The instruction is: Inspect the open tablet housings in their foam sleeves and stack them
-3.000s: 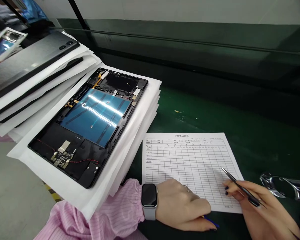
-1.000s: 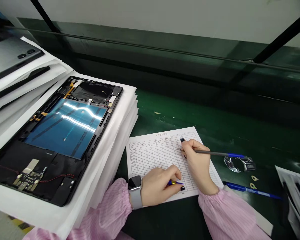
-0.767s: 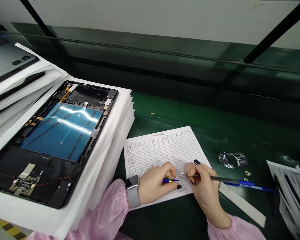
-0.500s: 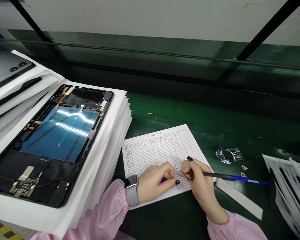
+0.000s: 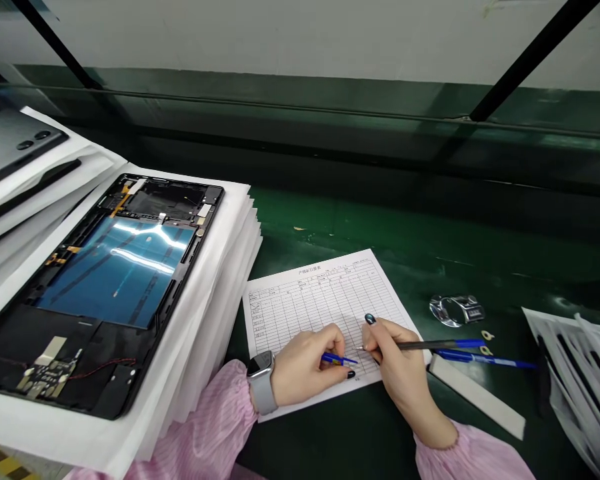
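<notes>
Right fingers (image 5: 386, 339): pinching my pen (image 5: 416, 345), tip at the form (image 5: 305, 310).
Left fingers (image 5: 333, 335): curled around a blue piece (image 5: 333, 359).
Change: pen's tail has swung away from the blue pen (image 5: 503, 361).

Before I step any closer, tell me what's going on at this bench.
A person in pink sleeves has a printed form on the green bench. Their right hand holds a dark pen, its tip at the grid. Their left hand rests on the sheet, a small blue piece at its fingers. To the left, an opened tablet lies on stacked white sheets.
</notes>
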{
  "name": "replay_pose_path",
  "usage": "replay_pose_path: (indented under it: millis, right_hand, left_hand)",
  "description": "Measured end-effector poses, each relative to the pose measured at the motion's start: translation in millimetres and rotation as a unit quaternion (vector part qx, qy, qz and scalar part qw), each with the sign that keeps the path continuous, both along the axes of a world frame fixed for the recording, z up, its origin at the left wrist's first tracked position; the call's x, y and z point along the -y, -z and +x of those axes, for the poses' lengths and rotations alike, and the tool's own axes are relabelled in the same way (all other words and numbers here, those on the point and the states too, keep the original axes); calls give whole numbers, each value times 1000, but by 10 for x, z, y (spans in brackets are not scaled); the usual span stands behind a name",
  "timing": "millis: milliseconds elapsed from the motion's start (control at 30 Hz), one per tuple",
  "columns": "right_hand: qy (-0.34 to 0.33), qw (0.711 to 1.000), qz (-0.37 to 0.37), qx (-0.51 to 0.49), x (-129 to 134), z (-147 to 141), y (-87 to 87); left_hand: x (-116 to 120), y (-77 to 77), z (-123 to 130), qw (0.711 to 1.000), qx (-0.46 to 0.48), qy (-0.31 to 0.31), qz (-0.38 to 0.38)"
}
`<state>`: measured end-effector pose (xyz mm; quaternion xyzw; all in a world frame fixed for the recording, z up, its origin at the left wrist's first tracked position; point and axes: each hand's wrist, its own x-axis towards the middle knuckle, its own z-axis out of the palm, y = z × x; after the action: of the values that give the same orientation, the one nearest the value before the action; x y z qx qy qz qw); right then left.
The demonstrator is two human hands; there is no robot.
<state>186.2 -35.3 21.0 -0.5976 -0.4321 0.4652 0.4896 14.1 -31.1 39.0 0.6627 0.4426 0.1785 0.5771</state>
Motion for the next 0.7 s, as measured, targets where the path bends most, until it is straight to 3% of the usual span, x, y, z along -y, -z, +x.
replay_pose_path:
  millis: [167, 333, 700]
  right_hand:
    - [-8, 999, 2, 50, -385, -133, -65]
    - [-36, 994, 28, 98, -784, -344, 27]
    - [-60, 981, 75, 168, -788, -349, 132]
  left_hand:
    - [21, 32, 4, 993, -60, 77, 64]
    - [0, 30, -8, 987, -75, 112, 83]
    - [19, 51, -24, 990, -78, 78, 83]
